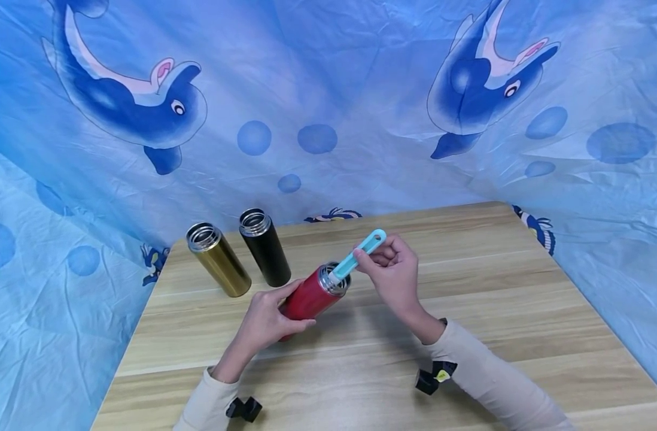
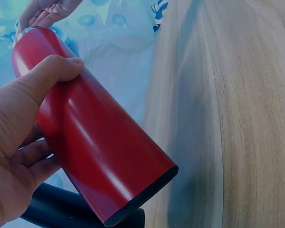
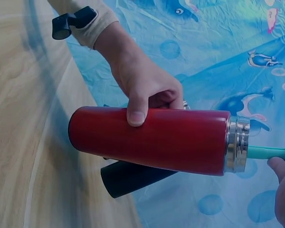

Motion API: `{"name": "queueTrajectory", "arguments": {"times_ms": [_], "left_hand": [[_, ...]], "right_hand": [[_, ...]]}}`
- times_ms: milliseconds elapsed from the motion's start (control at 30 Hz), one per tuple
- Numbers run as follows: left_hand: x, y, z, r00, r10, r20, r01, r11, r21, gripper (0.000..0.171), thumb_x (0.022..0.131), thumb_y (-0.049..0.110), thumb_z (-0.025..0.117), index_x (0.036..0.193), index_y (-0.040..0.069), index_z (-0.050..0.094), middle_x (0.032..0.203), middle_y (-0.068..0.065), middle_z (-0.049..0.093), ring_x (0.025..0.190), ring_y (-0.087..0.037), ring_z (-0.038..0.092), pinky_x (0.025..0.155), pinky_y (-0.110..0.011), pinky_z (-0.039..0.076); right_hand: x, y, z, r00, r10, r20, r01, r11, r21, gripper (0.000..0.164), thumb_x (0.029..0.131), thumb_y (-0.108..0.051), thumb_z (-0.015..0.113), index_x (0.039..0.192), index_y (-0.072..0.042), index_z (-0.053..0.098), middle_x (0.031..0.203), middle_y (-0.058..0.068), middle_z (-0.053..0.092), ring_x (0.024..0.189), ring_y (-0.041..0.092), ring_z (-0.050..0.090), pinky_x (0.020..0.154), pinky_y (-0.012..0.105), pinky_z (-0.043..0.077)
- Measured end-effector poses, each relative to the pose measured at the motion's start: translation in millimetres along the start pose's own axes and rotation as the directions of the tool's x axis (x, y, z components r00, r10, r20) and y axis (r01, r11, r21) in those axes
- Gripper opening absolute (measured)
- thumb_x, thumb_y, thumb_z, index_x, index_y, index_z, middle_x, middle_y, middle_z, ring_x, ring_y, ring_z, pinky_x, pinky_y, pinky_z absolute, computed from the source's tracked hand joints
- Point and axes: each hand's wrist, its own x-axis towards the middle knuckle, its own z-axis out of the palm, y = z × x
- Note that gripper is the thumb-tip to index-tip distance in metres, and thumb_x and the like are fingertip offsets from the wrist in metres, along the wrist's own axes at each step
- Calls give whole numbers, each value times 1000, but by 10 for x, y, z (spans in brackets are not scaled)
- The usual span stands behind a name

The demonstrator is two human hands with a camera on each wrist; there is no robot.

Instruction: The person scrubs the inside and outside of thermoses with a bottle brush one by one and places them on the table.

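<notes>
Left fingers (image 1: 286, 291) clamp a red bottle (image 1: 309, 297) and right fingers (image 1: 398, 245) a turquoise handle (image 1: 347, 265), the yellow wrist label (image 1: 442, 376) unreadably small.

You work in a curtained recording booth. A creased blue sheet (image 1: 361, 66), printed with cartoon dolphins (image 1: 145, 120) and oval bubbles (image 1: 254, 137), stands before you and along both sides. It surrounds a light-brown wood-grain tabletop (image 1: 522, 287). Small black block-shaped cameras (image 1: 427, 382) sit by your beige sleeves (image 1: 492, 374). You cannot tell which building holds the booth.
</notes>
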Motion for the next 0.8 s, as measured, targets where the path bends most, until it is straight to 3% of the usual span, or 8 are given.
{"name": "queueTrajectory", "arguments": {"times_ms": [433, 800], "left_hand": [[-21, 14, -18, 999, -37, -10, 37, 999, -9, 81, 68, 29, 97, 140, 12, 64, 125, -7, 72, 107, -27, 70, 82, -44, 62], [-27, -6, -31, 999, -53, -3, 53, 999, -3, 82, 67, 27, 97, 139, 11, 63, 125, -7, 72, 108, -27, 69, 81, -42, 62]], "right_hand": [[116, -151, -84, 997, -69, 40, 70, 997, -19, 17, 87, 10, 73, 98, 11, 60, 92, 7, 78, 76, 17, 76, 67, 38, 62], [212, -295, -180, 997, -80, -22, 80, 997, -10, 19, 86, 11, 74, 98, 12, 59, 90, 9, 78, 77, 18, 76, 67, 37, 62]]}}
